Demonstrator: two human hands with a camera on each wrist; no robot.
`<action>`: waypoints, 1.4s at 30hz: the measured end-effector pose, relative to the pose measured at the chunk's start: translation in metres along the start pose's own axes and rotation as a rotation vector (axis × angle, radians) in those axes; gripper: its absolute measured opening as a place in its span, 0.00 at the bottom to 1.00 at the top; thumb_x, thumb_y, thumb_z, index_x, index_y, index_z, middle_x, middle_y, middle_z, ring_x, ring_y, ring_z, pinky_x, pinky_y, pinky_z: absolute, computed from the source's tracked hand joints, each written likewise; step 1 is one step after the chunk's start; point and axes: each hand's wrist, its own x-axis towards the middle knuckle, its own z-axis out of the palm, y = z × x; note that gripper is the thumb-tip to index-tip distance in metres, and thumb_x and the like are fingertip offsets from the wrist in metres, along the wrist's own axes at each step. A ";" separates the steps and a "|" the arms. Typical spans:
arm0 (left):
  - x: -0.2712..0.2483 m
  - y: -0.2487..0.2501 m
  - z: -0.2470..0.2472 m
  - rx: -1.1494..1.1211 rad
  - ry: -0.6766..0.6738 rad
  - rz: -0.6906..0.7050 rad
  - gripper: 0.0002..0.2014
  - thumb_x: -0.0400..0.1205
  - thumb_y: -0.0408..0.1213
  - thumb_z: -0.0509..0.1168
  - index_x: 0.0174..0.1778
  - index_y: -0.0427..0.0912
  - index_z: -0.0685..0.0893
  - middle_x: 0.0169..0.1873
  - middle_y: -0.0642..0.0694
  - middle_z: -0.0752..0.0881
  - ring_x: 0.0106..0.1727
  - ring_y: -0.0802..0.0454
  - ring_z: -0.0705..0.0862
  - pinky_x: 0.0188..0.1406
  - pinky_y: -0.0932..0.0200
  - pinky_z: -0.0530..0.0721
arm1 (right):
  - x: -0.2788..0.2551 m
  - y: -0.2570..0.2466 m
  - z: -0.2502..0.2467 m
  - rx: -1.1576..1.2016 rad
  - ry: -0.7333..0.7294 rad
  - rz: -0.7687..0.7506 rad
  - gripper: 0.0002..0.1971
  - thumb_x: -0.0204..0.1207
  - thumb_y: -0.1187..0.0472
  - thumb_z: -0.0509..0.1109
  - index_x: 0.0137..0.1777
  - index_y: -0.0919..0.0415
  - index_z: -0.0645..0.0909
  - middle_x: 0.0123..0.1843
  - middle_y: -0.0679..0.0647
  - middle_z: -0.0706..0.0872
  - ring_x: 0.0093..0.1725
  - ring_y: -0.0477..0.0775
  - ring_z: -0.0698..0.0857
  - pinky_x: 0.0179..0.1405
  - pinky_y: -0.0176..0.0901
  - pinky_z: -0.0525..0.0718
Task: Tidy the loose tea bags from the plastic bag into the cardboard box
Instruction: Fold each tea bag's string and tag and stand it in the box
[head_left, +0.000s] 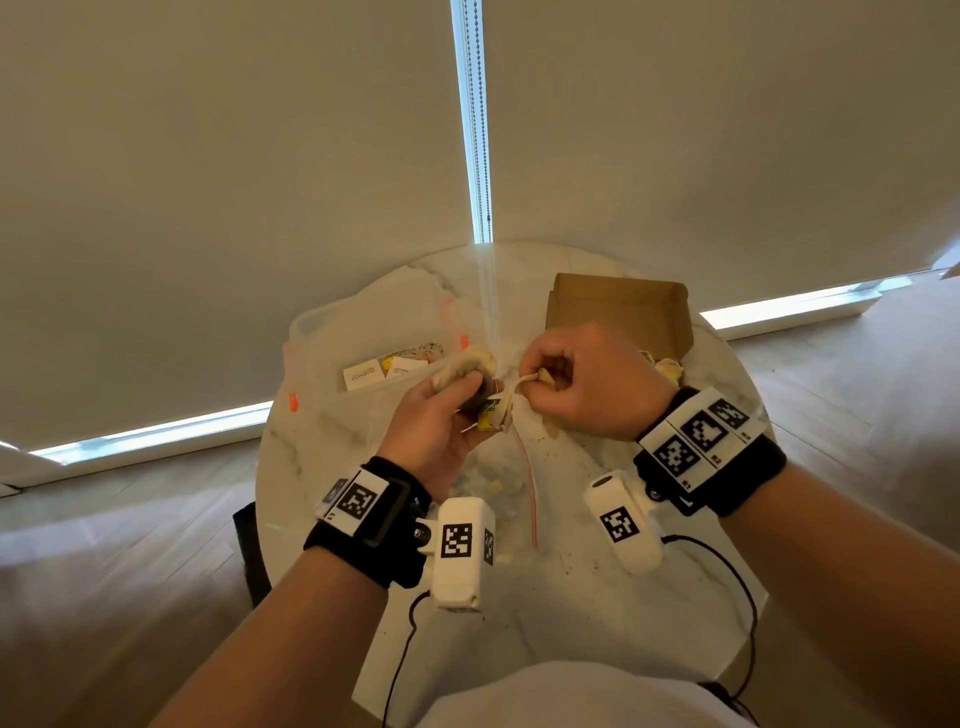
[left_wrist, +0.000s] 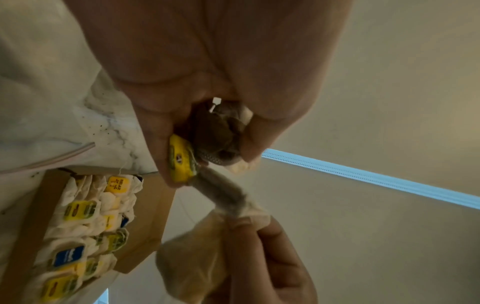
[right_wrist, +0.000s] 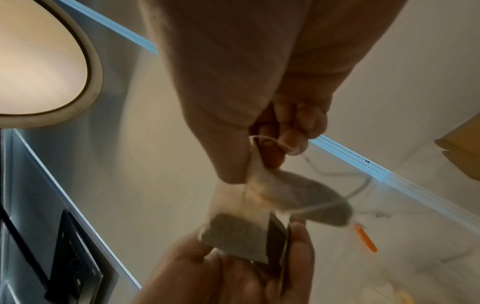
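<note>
Above the table's centre we held a clump of tea bags (head_left: 464, 375) in the left hand (head_left: 434, 434), the right hand (head_left: 582, 382) pinching one bag's string; gentle pulling seemed wise before boxing at two o'clock in the cardboard box (head_left: 621, 312); tag lettering was unreadable.

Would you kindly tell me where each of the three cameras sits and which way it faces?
Head: worn on the head, looking forward and down at the round table; both forearms, the left hand and the right hand show.
Left wrist: on the left wrist, looking along the palm at the tea bags that hand holds; the cardboard box lies beyond.
Right wrist: on the right wrist, looking along the palm at its pinched tea bag.
Shared: both wrist views show the other hand too.
</note>
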 end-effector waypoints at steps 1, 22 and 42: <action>-0.002 0.000 0.000 0.032 -0.039 0.010 0.13 0.82 0.37 0.69 0.56 0.31 0.84 0.45 0.35 0.86 0.47 0.40 0.86 0.56 0.44 0.88 | 0.001 -0.001 -0.002 -0.017 -0.029 0.039 0.02 0.72 0.61 0.76 0.43 0.57 0.88 0.33 0.47 0.85 0.29 0.42 0.78 0.30 0.28 0.76; -0.007 0.001 0.005 -0.054 -0.083 -0.042 0.15 0.81 0.36 0.66 0.59 0.32 0.84 0.45 0.35 0.89 0.44 0.42 0.89 0.52 0.48 0.91 | 0.002 0.001 -0.023 0.085 0.010 0.154 0.01 0.74 0.58 0.78 0.44 0.54 0.90 0.34 0.42 0.87 0.32 0.37 0.82 0.31 0.27 0.78; 0.005 0.023 -0.010 0.310 0.031 0.267 0.18 0.81 0.15 0.56 0.55 0.36 0.87 0.43 0.37 0.89 0.28 0.47 0.78 0.27 0.56 0.77 | -0.002 0.014 -0.049 0.048 0.020 0.148 0.02 0.73 0.61 0.77 0.40 0.56 0.87 0.31 0.44 0.82 0.29 0.38 0.78 0.28 0.27 0.75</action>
